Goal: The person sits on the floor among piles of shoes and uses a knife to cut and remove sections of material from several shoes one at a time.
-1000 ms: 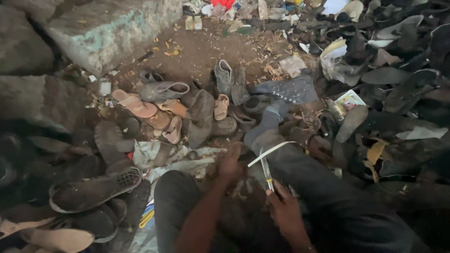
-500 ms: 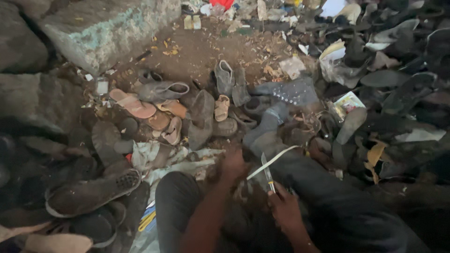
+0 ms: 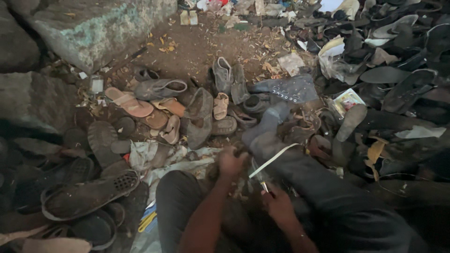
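Gripping a small blade (image 3: 263, 185), your right hand (image 3: 277, 204) is closed around its handle low in the middle of the view, the tip pointing up toward a thin white strip (image 3: 273, 160). That strip runs diagonally from just above the blade up to the right, across your dark trouser leg (image 3: 318, 180). Your left hand (image 3: 231, 162) sits just beside it to the left, fingers curled shut on a dark piece of shoe material; what exactly it clamps is too dim to tell. Both hands work close together between your knees, over a crumpled pale cloth (image 3: 164, 161) spread on the dirt floor (image 3: 197, 47). Ahead of the hands lies a grey boot (image 3: 269, 119), and beyond it a cluster of worn sandals and shoes, among them a pink flip-flop (image 3: 129, 102) and a grey slip-on (image 3: 159, 88). To your left rests a dark perforated clog (image 3: 89, 194). On the right, a heap of black soles (image 3: 398, 70) piles up, and a big stone block (image 3: 98, 26) stands at the far left
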